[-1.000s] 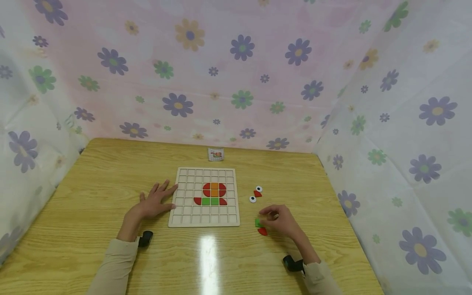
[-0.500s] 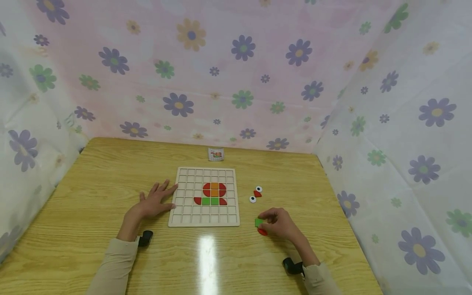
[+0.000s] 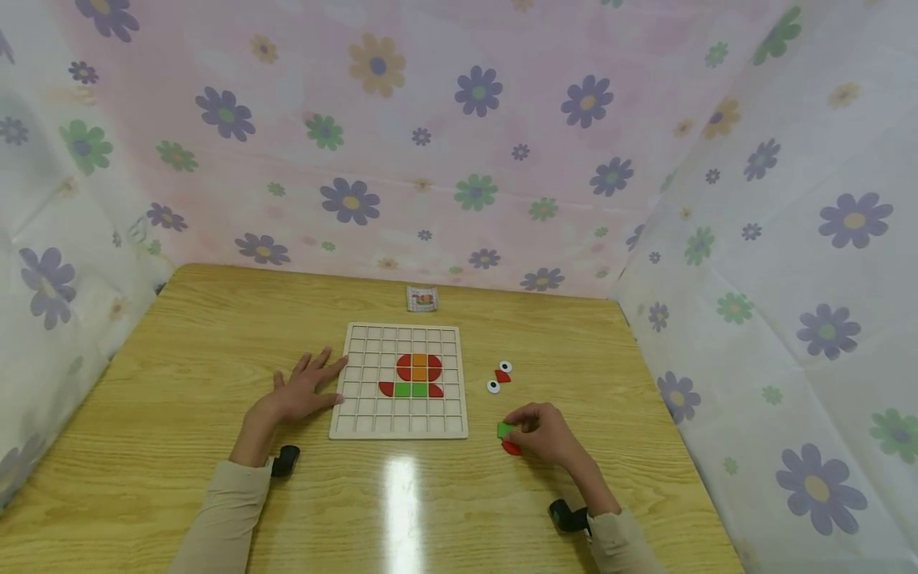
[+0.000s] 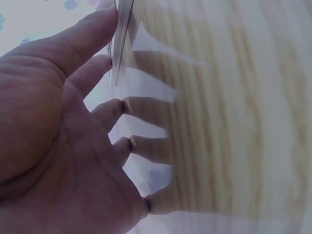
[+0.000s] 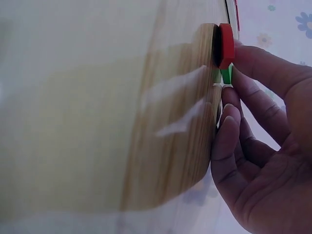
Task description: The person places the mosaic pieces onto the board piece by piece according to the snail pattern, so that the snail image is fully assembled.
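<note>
At the left edge of a pale wooden grid board (image 3: 366, 425), my left hand (image 3: 296, 396) lies spread, its thumb and index fingertip touching the rim. In the left wrist view, the other fingertips of the left hand (image 4: 73, 131) rest on the tabletop. To the right of the board, my right hand (image 3: 547, 434) pinches a green square tile (image 3: 504, 430) between thumb and index finger, low over the table. Beside it a red rounded tile (image 3: 511, 449) lies partly covered by the thumb. Red, orange and green tiles (image 3: 419, 367) form a shape on the board.
Two round eye pieces (image 3: 505, 367) and a small red tile (image 3: 503, 376) lie between board and right hand, farther back. A small picture card (image 3: 421, 299) lies behind the board. Flowered curtains (image 3: 473, 191) border the wooden table (image 3: 215, 335) at the back and sides.
My right thumb and fingers have come together on the green square tile, and the thumb now covers more of the red one. The left hand has stayed at the board's edge.
</note>
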### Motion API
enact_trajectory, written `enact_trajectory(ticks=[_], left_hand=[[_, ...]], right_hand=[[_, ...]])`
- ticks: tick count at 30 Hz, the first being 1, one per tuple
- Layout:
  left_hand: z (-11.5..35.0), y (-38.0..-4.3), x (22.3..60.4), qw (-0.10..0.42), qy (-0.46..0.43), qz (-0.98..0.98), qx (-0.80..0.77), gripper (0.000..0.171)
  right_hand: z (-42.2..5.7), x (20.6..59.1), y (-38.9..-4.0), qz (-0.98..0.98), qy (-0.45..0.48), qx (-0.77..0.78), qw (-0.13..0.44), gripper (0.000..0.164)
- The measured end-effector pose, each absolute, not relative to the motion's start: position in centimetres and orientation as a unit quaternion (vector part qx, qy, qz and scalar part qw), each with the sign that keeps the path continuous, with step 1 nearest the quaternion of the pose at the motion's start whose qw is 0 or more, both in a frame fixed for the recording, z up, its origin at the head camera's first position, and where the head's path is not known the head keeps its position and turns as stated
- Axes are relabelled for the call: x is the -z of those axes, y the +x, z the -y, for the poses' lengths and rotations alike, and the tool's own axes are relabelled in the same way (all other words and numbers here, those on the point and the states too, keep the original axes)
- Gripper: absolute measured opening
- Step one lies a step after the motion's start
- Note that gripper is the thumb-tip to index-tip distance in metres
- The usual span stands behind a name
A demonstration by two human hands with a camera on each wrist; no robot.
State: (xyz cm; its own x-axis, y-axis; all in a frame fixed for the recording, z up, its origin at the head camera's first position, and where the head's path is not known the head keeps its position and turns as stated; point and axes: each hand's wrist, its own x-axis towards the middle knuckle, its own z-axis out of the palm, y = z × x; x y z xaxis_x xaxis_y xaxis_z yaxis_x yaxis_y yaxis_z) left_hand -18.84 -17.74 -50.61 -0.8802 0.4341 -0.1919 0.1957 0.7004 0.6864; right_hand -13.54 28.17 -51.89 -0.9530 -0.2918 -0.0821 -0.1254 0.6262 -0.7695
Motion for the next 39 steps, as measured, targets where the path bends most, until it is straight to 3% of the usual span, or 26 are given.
enact_trajectory(ticks=[14, 30, 39], left_hand=[[17.6, -19.0, 50.6, 0.175, 0.172, -0.908, -0.341, 0.072], [17.6, -19.1, 50.8, 0.177, 0.172, -0.908, -0.338, 0.073], [17.6, -18.9, 50.8, 0.174, 0.169, -0.908, -0.343, 0.071]], right_hand=[[-28.2, 51.6, -13.6, -0.89, -0.101, 0.433, 0.103, 0.014], [-25.2, 51.4, -14.8, -0.88, -0.077, 0.468, 0.029, 0.012], [-20.9, 50.7, -15.4, -0.844, -0.108, 0.522, 0.065, 0.014]])
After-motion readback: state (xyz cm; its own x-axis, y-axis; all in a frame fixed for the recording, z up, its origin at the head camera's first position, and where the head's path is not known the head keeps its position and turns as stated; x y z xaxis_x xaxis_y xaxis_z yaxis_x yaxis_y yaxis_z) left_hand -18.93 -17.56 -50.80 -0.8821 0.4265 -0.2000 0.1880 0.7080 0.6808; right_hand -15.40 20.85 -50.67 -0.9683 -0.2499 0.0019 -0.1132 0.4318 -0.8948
